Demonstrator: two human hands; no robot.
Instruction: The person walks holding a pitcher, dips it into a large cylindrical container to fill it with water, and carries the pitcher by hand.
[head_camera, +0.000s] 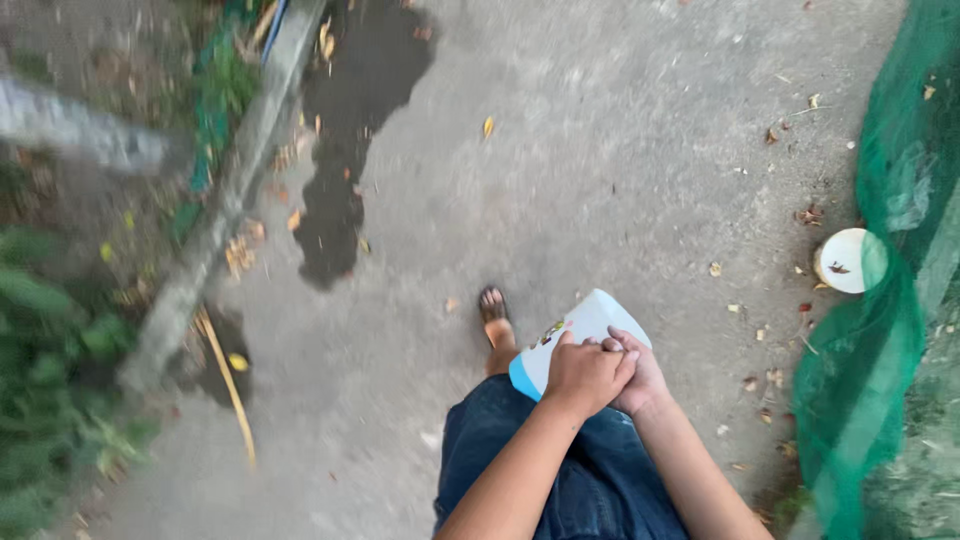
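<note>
A white and blue carton (570, 338) is held in front of the waist, clasped from above by the left hand (585, 375) and the right hand (637, 378), and is judged light, thin-walled and crushable, best gripped by its flat sides.

We see rough, matt concrete ground (620, 190), a smooth white plastic-looking container (585, 325), soft green mesh netting (890, 330) and dark denim shorts (590, 470).

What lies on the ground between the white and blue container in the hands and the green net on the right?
In the head view, only bare concrete with scattered dry leaves lies between the container and the green net.
</note>
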